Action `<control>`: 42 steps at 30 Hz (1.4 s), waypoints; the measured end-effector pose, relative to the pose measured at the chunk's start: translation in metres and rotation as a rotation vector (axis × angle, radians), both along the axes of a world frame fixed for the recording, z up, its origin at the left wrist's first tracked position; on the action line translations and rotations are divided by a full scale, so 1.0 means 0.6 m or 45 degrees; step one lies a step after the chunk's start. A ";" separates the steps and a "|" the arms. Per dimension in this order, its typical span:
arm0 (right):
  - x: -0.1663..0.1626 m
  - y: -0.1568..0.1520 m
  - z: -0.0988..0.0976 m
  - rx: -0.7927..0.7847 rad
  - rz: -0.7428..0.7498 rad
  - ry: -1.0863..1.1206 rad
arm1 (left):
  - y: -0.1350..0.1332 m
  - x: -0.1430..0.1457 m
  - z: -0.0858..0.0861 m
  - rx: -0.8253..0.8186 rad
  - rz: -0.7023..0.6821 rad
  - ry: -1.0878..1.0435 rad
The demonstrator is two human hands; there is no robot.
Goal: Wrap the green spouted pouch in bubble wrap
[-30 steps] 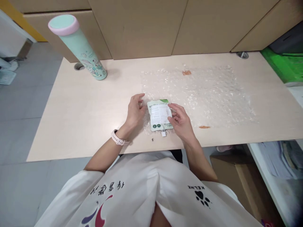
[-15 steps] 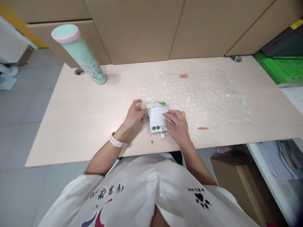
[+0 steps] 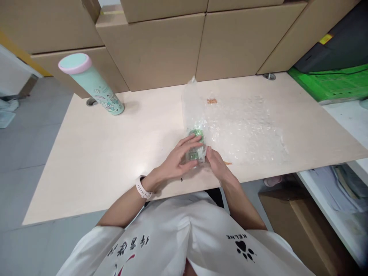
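A white-and-green pouch (image 3: 193, 154) lies on the table with a layer of bubble wrap (image 3: 244, 126) over it, so its print shows blurred through the plastic. My left hand (image 3: 179, 159) rests across the covered pouch, palm down, fingers stretched out and apart. At the pouch's right side, my right hand (image 3: 217, 164) is closed with thumb and fingers on the folded bubble wrap. Part of the folded wrap stands up beyond the pouch, and the rest of the sheet spreads flat to the right.
A mint-green bottle (image 3: 97, 86) with a pink rim stands at the back left. Cardboard boxes (image 3: 163, 53) line the table's far edge. To the right are a green crate (image 3: 330, 86) and a dark case (image 3: 330, 50). Orange tape (image 3: 212, 101) sticks to the wrap.
The left part of the bubble wrap has been folded over the pouch, which lay uncovered before. My left hand moved right onto it; my right hand shifted to its right edge. The view tilted up.
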State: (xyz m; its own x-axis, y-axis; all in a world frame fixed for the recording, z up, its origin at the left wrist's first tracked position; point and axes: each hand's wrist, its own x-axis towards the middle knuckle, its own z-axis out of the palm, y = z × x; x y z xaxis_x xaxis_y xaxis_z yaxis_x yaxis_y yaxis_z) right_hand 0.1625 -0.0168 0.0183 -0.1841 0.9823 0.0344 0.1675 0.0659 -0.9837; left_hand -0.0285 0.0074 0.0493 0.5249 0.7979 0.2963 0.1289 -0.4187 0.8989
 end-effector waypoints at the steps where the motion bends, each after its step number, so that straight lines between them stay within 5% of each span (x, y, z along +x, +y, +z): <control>1: -0.001 -0.001 0.002 -0.029 0.027 0.029 | -0.002 0.004 -0.010 0.125 -0.028 0.098; 8: 0.018 -0.019 -0.006 -0.161 -0.362 -0.223 | 0.000 0.015 -0.088 0.513 -0.101 0.640; 14: 0.029 -0.015 -0.017 -0.179 -0.486 -0.205 | -0.004 0.017 -0.092 0.585 -0.086 0.729; 21: 0.024 0.012 -0.015 0.072 -0.676 -0.536 | -0.006 0.017 -0.077 0.435 -0.112 0.731; 27: 0.024 0.026 -0.016 0.169 -0.605 -0.493 | -0.009 0.017 -0.068 0.316 -0.035 0.617; 34: 0.022 0.038 0.001 0.079 -0.595 -0.381 | 0.011 -0.006 -0.062 -0.270 0.481 0.147; 37: 0.033 0.050 -0.005 0.064 -0.560 -0.335 | 0.021 -0.011 -0.063 -0.468 0.479 -0.001; 42: 0.048 0.062 -0.034 -0.035 -0.606 -0.107 | 0.015 -0.007 -0.057 -0.415 0.380 0.014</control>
